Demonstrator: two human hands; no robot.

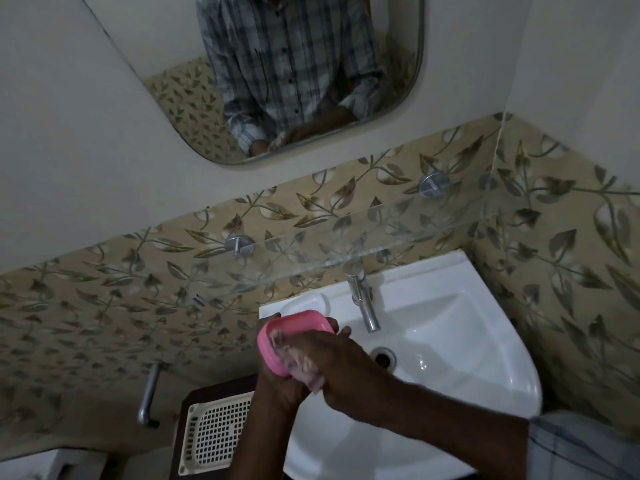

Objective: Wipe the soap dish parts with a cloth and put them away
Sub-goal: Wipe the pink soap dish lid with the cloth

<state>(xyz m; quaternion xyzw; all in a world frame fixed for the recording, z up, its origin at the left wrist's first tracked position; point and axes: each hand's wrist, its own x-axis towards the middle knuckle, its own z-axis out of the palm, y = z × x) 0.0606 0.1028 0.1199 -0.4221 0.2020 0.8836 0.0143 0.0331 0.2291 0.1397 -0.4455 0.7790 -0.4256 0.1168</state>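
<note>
Head cam, looking down at a white corner sink (485, 386). The left hand (277, 386) has a pink soap dish shell (294, 323) gripped from underneath, tilted so its open side faces the person, with the fingers curled round its far edge and a couple of fingertips (332, 322) poking out past the rim on the tap side. The right hand (349, 368) is closed around a pale crumpled cloth (304, 370) and has it pressed down into the hollow of the shell, so cloth and dish are touching right between the two sets of fingers. All of this sits over the left part of the basin. The chrome tap (363, 303) is just beyond the fingertips, the drain hole (382, 356) close to the right hand's knuckles. Below the left wrist there's a cream perforated tray (214, 434) lying on a dark brown surface (180, 431). A glass shelf (346, 244) runs along the leaf-pattern tiles (104, 299) above, under a mirror (294, 74).
</note>
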